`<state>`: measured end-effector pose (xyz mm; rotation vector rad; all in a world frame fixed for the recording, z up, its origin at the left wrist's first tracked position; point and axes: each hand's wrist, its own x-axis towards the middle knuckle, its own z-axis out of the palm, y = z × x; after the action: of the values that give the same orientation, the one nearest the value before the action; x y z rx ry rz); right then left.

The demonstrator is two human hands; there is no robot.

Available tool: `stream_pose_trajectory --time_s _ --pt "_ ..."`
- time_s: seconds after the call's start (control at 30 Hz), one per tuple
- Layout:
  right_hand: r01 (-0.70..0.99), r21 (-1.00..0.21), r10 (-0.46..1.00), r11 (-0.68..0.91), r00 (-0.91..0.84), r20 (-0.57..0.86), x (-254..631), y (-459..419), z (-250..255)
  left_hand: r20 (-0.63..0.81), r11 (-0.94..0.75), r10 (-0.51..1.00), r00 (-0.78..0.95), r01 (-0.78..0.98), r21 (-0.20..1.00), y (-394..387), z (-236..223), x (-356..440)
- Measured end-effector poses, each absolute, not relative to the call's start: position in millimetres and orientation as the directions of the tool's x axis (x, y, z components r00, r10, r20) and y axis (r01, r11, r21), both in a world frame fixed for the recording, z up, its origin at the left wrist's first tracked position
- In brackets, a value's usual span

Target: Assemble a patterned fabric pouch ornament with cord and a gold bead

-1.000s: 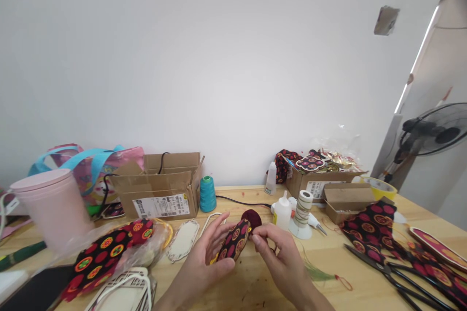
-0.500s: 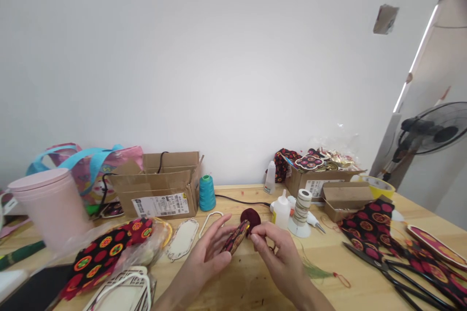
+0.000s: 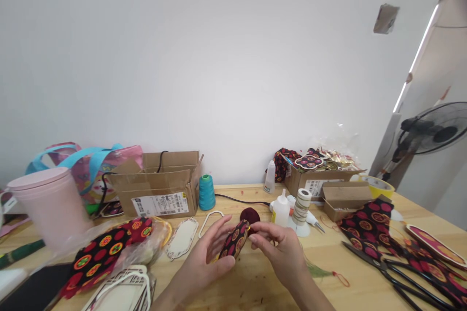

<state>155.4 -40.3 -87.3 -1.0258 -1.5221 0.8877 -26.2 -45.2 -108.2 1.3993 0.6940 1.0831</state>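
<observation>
My left hand cradles a small padded piece covered in black fabric with red and orange circles, thumb under it and fingers behind. My right hand pinches its right edge with thumb and forefinger. A dark red thread ball lies on the wooden table just behind the piece. Both hands are low at the centre of the view.
Patterned cloth and white wooden frames lie left. A pink tub, cardboard box and teal spool stand behind. Glue bottle, ribbon spool, scissors, more cloth and a fan are right.
The padded piece turned edge-on half a second ago and now faces me again. My right hand shifted slightly along its right edge. The rest is still.
</observation>
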Motion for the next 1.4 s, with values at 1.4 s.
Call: stream_pose_trajectory --time_s 1.4 --pt "-0.071 -0.847 0.724 0.527 0.559 0.404 179.9 -35.6 -74.7 0.111 -0.202 0.978 0.174 0.694 0.691 -50.8 -82.7 -64.9"
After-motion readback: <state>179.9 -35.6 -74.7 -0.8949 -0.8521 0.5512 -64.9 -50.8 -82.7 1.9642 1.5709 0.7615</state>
